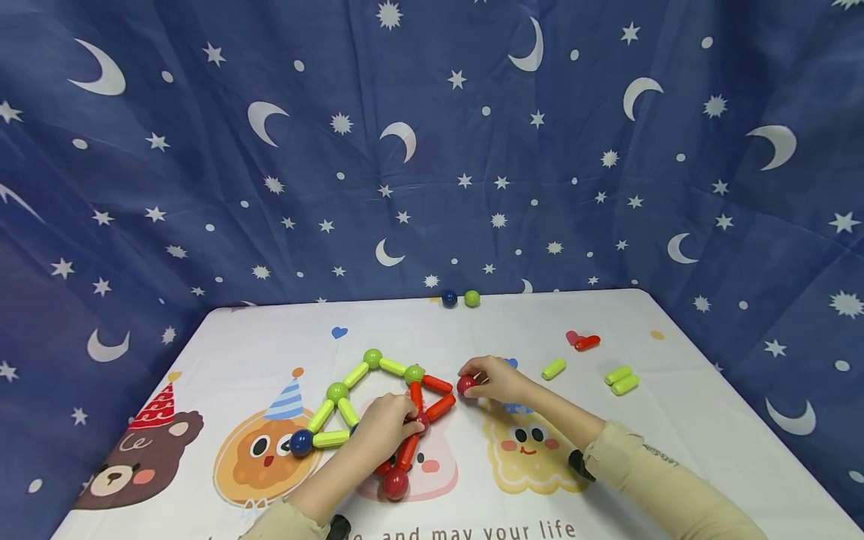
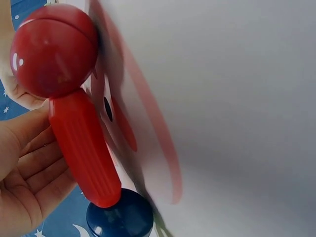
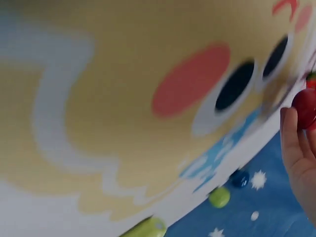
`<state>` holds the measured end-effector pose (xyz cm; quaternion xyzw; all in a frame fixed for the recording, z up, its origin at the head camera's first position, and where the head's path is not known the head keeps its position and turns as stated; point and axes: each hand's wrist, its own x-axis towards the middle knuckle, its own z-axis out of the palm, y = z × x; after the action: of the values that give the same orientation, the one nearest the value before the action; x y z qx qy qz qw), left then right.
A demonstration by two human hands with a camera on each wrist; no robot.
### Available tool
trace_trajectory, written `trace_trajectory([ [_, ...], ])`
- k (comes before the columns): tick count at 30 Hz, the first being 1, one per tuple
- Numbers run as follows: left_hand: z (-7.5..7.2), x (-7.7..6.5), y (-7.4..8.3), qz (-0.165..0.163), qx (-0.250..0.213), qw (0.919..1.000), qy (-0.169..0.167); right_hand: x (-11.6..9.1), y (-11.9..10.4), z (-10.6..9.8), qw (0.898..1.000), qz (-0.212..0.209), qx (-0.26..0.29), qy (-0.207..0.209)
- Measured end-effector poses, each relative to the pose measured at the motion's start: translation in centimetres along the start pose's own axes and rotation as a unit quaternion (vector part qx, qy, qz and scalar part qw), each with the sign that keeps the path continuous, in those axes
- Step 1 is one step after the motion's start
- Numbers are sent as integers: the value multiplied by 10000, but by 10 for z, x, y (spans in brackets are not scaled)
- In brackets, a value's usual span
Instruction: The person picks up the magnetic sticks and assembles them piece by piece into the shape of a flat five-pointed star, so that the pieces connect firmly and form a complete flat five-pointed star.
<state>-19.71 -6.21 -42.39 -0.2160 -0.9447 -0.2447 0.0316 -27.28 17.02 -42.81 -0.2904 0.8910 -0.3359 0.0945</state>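
Red, green and blue balls joined by red and light green rods form a flat frame on the table. My left hand (image 1: pixel 385 429) pinches a red ball (image 1: pixel 424 422) in the frame's middle, where several red rods meet. In the left wrist view, a red rod (image 2: pixel 85 148) beside the left hand links a nearer red ball (image 2: pixel 54 52) to a blue ball (image 2: pixel 121 215). Between its thumb and fingers, my right hand (image 1: pixel 501 380) holds another red ball (image 1: pixel 466 385). That ball is just right of the free ends of two red rods (image 1: pixel 442 407).
Loose light green rods (image 1: pixel 554 368) and a red rod (image 1: pixel 588 343) lie to the right. At the back edge sit a blue ball (image 1: pixel 449 298) and a green ball (image 1: pixel 472 298). A starry blue curtain (image 1: pixel 432 150) hangs behind the table (image 1: pixel 702 450).
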Motion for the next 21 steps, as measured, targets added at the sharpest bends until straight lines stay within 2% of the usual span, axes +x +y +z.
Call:
trace_trajectory([
  [3, 1, -1, 0, 28, -23, 10000, 5, 1, -3, 6, 9997, -44, -137, -180],
  [12, 1, -5, 0, 35, 26, 10000, 38, 2, -9, 11, 9995, -24, -246, -178],
  [14, 1, -8, 4, 28, 204, 9998, -9, 2, -9, 11, 9995, -23, -264, -147],
  [17, 2, -15, 13, 36, 795, 9965, -246, 1, -9, 12, 9996, -6, -275, -97],
  [21, 7, -31, 25, 69, 1761, 9819, -693, 0, -8, 13, 9993, -15, -373, 40],
])
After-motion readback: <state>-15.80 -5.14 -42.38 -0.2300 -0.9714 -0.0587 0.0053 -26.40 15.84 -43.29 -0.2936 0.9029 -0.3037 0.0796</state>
